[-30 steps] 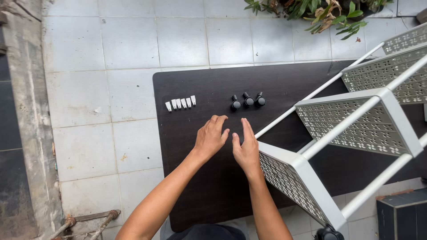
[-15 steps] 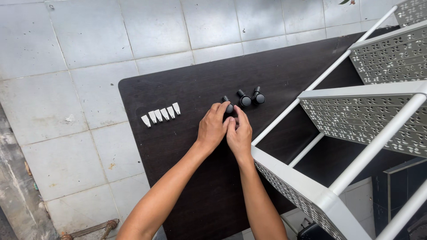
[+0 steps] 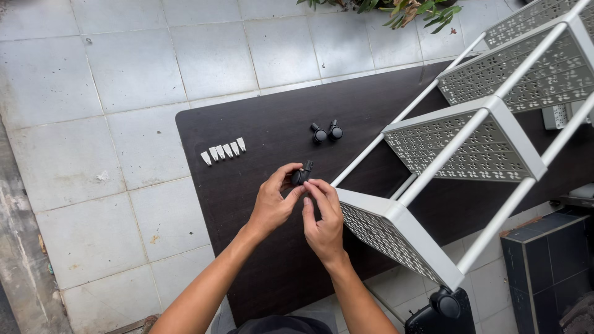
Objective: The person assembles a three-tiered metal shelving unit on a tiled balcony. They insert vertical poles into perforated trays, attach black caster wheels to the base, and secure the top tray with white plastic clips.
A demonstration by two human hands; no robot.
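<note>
Both hands are meeting over the middle of the dark worktop (image 3: 247, 142), and the grip is closed on one small black caster wheel (image 3: 301, 175): the left hand (image 3: 275, 201) is pinching it between thumb and fingertips, with its stem pointing up and away from the person, while the right hand (image 3: 323, 218) is resting its fingertips against the left thumb just below the caster, so whether the right fingers are actually touching the wheel is hard to tell. Two more black casters (image 3: 326, 132) are lying side by side on the worktop, a little beyond the hands and well apart from the held one. Six small white plastic pegs (image 3: 223, 151) are sitting in a neat slanted row near the worktop's left edge, left of the hands. A white metal rack (image 3: 470, 136) with perforated shelves is lying tilted across the right part of the worktop, its nearest shelf corner sitting just beside the right hand, and its lower end is hanging past the worktop's near edge, where one black caster (image 3: 447, 302) is already sitting on the bottom corner. Pale floor tiles (image 3: 93, 93) are surrounding the worktop, green plant leaves (image 3: 408, 9) are showing at the top edge, and a dark box (image 3: 544, 266) is standing on the floor at the lower right.
</note>
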